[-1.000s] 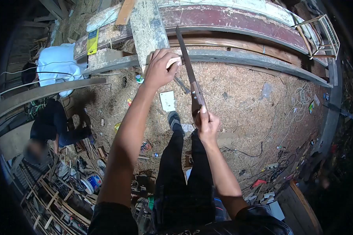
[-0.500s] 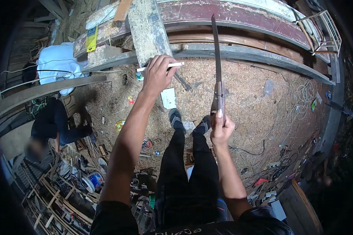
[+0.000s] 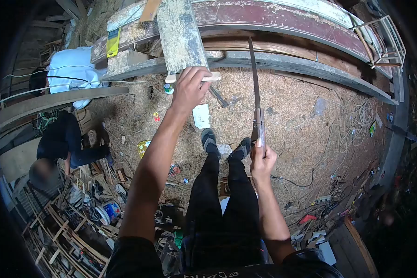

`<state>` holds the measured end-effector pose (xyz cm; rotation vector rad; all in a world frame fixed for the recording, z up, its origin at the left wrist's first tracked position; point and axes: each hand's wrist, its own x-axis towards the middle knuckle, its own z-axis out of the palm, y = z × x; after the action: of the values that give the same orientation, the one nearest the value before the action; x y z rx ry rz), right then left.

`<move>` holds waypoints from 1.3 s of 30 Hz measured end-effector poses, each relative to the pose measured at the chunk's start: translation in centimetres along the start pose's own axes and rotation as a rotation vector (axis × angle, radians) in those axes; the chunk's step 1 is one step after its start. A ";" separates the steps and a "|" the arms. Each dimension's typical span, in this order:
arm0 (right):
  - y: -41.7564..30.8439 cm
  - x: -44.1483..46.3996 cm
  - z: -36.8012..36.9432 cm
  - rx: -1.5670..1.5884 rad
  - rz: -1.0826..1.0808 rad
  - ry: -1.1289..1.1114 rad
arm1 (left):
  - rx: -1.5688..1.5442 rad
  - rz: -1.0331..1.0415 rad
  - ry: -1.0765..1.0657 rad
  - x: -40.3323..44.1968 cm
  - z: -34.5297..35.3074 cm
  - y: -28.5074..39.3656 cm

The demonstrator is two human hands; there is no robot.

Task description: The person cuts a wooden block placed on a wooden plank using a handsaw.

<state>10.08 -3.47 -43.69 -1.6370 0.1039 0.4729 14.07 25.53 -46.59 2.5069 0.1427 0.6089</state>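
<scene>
My left hand (image 3: 190,87) grips a short pale wood strip (image 3: 214,77), which lies across the near end of a paint-spattered plank (image 3: 180,34). The fingers curl over the strip's far side. My right hand (image 3: 263,160) is closed around the wooden handle of a hand saw (image 3: 256,78). Its long dark blade is seen nearly edge-on and points away from me. The blade tip lies in front of the long timbers, to the right of the plank, apart from the strip.
Long timber beams (image 3: 310,74) span the far side. A hammer-like tool (image 3: 218,98) and a white sheet (image 3: 201,116) lie on the shavings-covered floor (image 3: 292,148). Another person (image 3: 60,143) crouches at left near scrap wood. Rope (image 3: 359,120) lies at right.
The saw has drawn back slightly toward me, its tip lower in view. The wood strip has rolled or tilted, showing a broader face. My view has shifted a little.
</scene>
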 end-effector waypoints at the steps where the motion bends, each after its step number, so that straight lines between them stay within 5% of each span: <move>1: 0.2 0.1 -0.1 -0.010 -0.007 0.001 | -0.029 -0.014 -0.008 0.5 -0.1 -0.3; 13: -1.2 0.8 2.1 -0.129 -0.120 -0.085 | 0.173 -0.082 -0.055 4.2 -0.3 -2.1; 19: -2.9 2.0 4.2 -0.095 -0.069 -0.121 | 0.375 -0.531 0.191 7.3 2.8 -2.6; 24: -3.6 3.1 5.5 -0.110 -0.011 -0.167 | 0.455 -0.798 0.139 8.6 4.4 -2.2; 39: -5.6 4.7 8.9 -0.061 0.090 -0.125 | 0.502 -0.854 0.155 9.4 4.2 -1.6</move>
<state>14.09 6.88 -40.58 -1.6629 0.0705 0.6520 24.34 26.91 -46.87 2.4912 1.4839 0.4198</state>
